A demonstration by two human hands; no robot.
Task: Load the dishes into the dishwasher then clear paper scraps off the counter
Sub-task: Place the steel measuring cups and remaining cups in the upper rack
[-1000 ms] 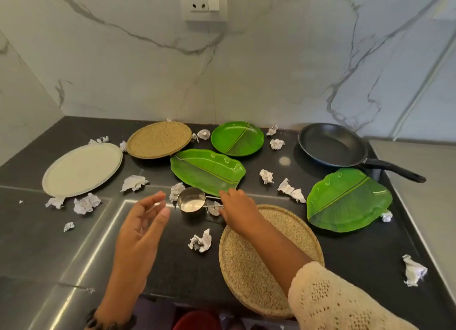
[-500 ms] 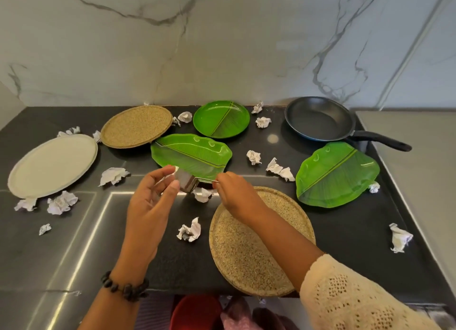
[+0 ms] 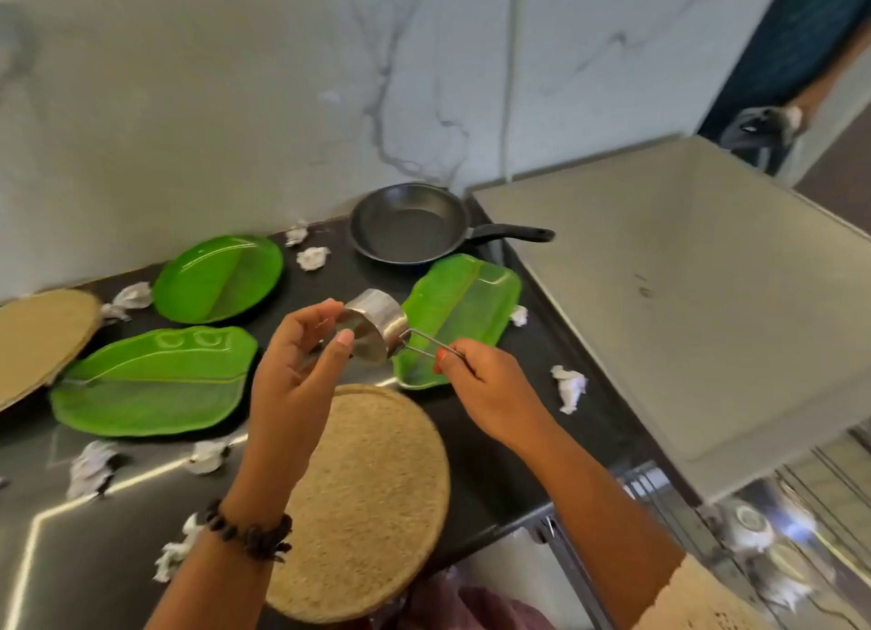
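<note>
While the right hand [image 3: 485, 384] pinches the steel measuring cup [image 3: 374, 325] by its wire handle above the woven placemat [image 3: 372, 502], the left hand [image 3: 301, 370] grips its rim; loading the dishwasher [image 3: 660, 299] comes next, I judge

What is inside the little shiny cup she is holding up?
The little metal cup is tipped sideways between the left hand and the right hand. Only shiny metal shows in the part that faces us; the fingers hide part of its opening.
</note>
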